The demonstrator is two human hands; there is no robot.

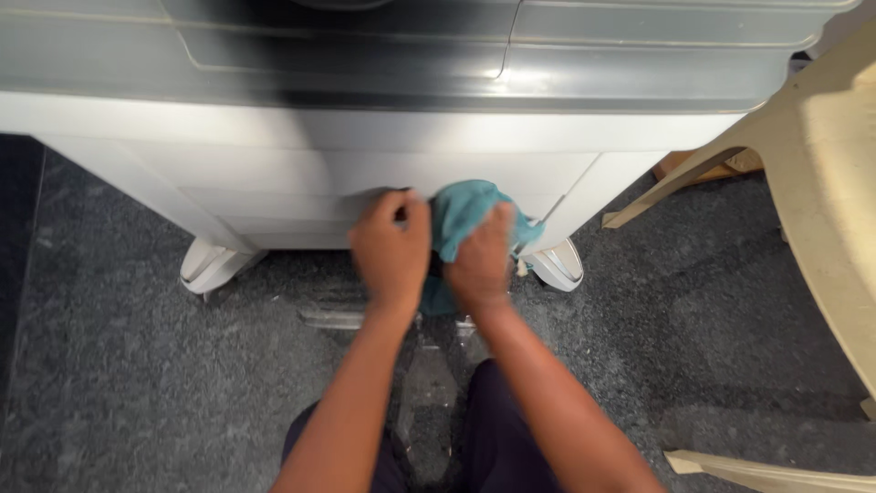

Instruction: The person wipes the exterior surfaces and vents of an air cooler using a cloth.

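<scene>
While the teal cloth (461, 219) is bunched under the closed fingers of the right hand (479, 260) against the lower front panel of the grey machine (365, 173), and the left hand (392, 251) is curled just beside it, a wiping step is judged underway, calling next for steady pressure sideways.

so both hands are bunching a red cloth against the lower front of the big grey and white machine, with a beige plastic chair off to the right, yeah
Not quite: the cloth is teal, not red, as the head view shows. The rest holds: the left hand and right hand press it against the machine, and the beige plastic chair stands to the right.
</scene>
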